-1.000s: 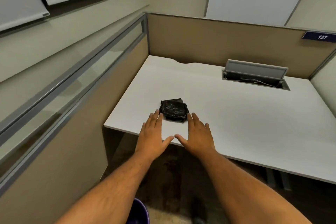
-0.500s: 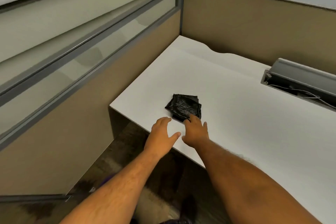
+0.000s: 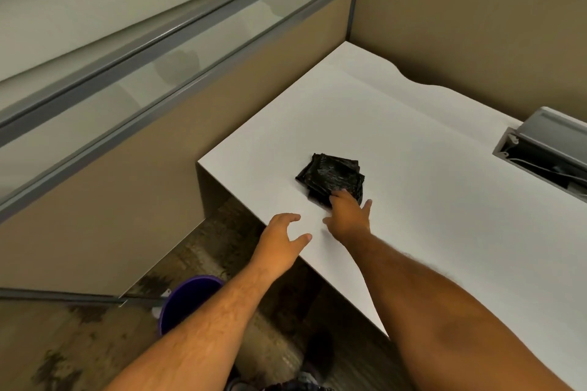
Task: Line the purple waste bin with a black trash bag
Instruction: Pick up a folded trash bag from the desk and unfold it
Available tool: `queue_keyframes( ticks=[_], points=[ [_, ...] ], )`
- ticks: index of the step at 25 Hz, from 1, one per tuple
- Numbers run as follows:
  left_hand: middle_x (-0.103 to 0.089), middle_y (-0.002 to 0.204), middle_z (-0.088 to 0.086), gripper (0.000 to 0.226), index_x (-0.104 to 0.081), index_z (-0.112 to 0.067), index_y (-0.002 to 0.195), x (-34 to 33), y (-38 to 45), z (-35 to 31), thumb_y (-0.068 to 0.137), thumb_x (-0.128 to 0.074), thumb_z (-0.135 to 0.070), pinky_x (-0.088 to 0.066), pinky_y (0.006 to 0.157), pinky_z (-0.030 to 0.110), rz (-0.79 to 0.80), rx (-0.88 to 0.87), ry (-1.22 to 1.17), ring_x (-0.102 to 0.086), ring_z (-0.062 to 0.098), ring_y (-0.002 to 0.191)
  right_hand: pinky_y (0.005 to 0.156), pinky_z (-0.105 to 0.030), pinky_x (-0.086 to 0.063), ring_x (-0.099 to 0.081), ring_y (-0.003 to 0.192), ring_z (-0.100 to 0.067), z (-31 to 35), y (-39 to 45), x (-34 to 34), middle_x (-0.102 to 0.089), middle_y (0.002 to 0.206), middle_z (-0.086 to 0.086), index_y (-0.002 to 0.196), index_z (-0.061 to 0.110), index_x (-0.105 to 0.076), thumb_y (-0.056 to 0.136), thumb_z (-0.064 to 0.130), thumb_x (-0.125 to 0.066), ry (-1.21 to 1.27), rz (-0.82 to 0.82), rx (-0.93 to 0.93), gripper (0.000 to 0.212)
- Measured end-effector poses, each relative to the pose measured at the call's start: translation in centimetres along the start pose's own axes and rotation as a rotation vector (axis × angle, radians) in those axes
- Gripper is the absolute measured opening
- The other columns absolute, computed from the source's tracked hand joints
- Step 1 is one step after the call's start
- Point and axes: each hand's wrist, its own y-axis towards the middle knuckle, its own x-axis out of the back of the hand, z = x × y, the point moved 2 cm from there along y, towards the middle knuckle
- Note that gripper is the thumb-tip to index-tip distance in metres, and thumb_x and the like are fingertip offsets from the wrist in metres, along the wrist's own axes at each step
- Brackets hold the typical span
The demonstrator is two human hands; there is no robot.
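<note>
From the head view, I see the folded, crinkled black plastic trash bag (image 3: 330, 178) lying near the left front corner of the flat white desk (image 3: 428, 143). My right hand (image 3: 347, 216) rests its fingertips on the bag's near edge, fingers spread and not yet closed on it, probably to pinch it up. My left hand (image 3: 281, 243) hovers open and empty over the desk's near edge. The round purple plastic waste bin (image 3: 184, 301) stands unlined on the floor below left, partly hidden by my left forearm.

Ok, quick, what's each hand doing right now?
Left hand: open, empty, at the desk edge.
Right hand: open, fingertips on the folded black bag, not gripping yet.
</note>
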Motion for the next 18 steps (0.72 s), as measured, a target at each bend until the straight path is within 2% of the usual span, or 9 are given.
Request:
queue_keyframes(
  ticks=[3, 4, 6, 7, 8, 10, 13, 15, 18],
  points=[
    [-0.053, 0.145, -0.009, 0.049, -0.062, -0.028, 0.144, -0.4, 0.2, -0.3, 0.097, -0.078, -0.03, -0.047, 0.104, 0.03, 0.001, 0.017, -0.097, -0.046, 0.006, 0.134, 0.132, -0.057, -0.003, -0.066, 0.126, -0.027, -1.0, -0.3, 2.1, -0.074, 0.133, -0.005, 0.123, 0.016, -0.078, 0.099, 0.012, -0.067, 0.354, -0.31, -0.06, 0.026],
    [-0.054, 0.141, -0.009, 0.046, -0.063, -0.029, 0.141, -0.5, 0.2, -0.4, 0.097, -0.077, -0.028, -0.047, 0.102, 0.03, -0.008, 0.016, -0.14, -0.048, 0.008, 0.135, 0.133, -0.056, -0.009, -0.071, 0.116, -0.026, -1.4, -0.5, 3.1, -0.078, 0.122, -0.005, 0.112, 0.015, -0.082, 0.096, 0.008, -0.068, 0.468, -0.407, -0.09, 0.022],
    [-0.057, 0.138, -0.009, 0.04, -0.067, -0.031, 0.136, -0.4, 0.1, -0.8, 0.098, -0.077, -0.027, -0.046, 0.101, 0.032, -0.037, 0.026, -0.247, -0.051, 0.008, 0.134, 0.122, -0.053, -0.04, -0.075, 0.101, -0.021, -2.0, -1.1, 5.3, -0.082, 0.104, -0.002, 0.095, 0.018, -0.084, 0.091, 0.003, -0.069, 0.755, -0.511, -0.125, 0.021],
    [-0.059, 0.138, -0.009, 0.038, -0.067, -0.032, 0.134, -0.3, 0.1, -1.1, 0.098, -0.077, -0.028, -0.047, 0.102, 0.033, -0.05, 0.035, -0.301, -0.052, 0.007, 0.133, 0.106, -0.048, -0.055, -0.076, 0.095, -0.018, -2.3, -1.5, 6.4, -0.082, 0.099, 0.001, 0.089, 0.022, -0.083, 0.09, 0.002, -0.069, 0.925, -0.508, -0.129, 0.024],
    [-0.06, 0.138, -0.009, 0.036, -0.068, -0.033, 0.133, -0.1, 0.1, -1.5, 0.099, -0.076, -0.028, -0.048, 0.104, 0.035, -0.058, 0.043, -0.349, -0.053, 0.006, 0.131, 0.089, -0.041, -0.062, -0.077, 0.089, -0.015, -2.5, -2.0, 7.5, -0.081, 0.095, 0.005, 0.085, 0.026, -0.082, 0.09, 0.001, -0.068, 1.083, -0.476, -0.12, 0.028],
    [-0.063, 0.137, -0.01, 0.034, -0.068, -0.033, 0.133, 0.1, 0.2, -2.5, 0.1, -0.074, -0.029, -0.049, 0.106, 0.036, -0.065, 0.051, -0.422, -0.055, 0.005, 0.13, 0.072, -0.033, -0.058, -0.074, 0.082, -0.014, -3.1, -3.1, 9.3, -0.079, 0.093, 0.006, 0.083, 0.028, -0.08, 0.092, 0.0, -0.066, 1.303, -0.407, -0.077, 0.033],
    [-0.063, 0.136, -0.01, 0.036, -0.066, -0.032, 0.136, 0.1, 0.1, -3.9, 0.1, -0.074, -0.031, -0.044, 0.101, 0.032, -0.093, 0.028, -0.479, -0.055, 0.009, 0.133, 0.073, -0.033, -0.06, -0.074, 0.091, -0.018, -3.6, -5.2, 10.9, -0.078, 0.103, -0.002, 0.092, 0.025, -0.08, 0.098, 0.0, -0.061, 1.549, -0.281, -0.044, 0.032],
    [-0.059, 0.14, -0.012, 0.047, -0.061, -0.034, 0.142, 0.2, -0.2, -4.9, 0.098, -0.076, -0.036, -0.043, 0.101, 0.032, -0.137, 0.006, -0.506, -0.053, 0.007, 0.132, 0.076, -0.036, -0.063, -0.077, 0.094, -0.017, -3.6, -6.4, 11.3, -0.08, 0.107, -0.004, 0.098, 0.022, -0.082, 0.101, -0.001, -0.058, 1.682, -0.197, -0.022, 0.033],
    [-0.055, 0.146, -0.011, 0.064, -0.049, -0.032, 0.154, 0.6, -0.6, -6.2, 0.097, -0.073, -0.049, -0.044, 0.098, 0.029, -0.149, 0.095, -0.635, -0.055, 0.007, 0.125, 0.078, -0.036, -0.065, -0.079, 0.094, -0.017, -3.4, -7.8, 11.5, -0.082, 0.106, -0.005, 0.099, 0.02, -0.085, 0.103, -0.003, -0.055, 1.9, -0.113, -0.007, 0.038]
  ],
)
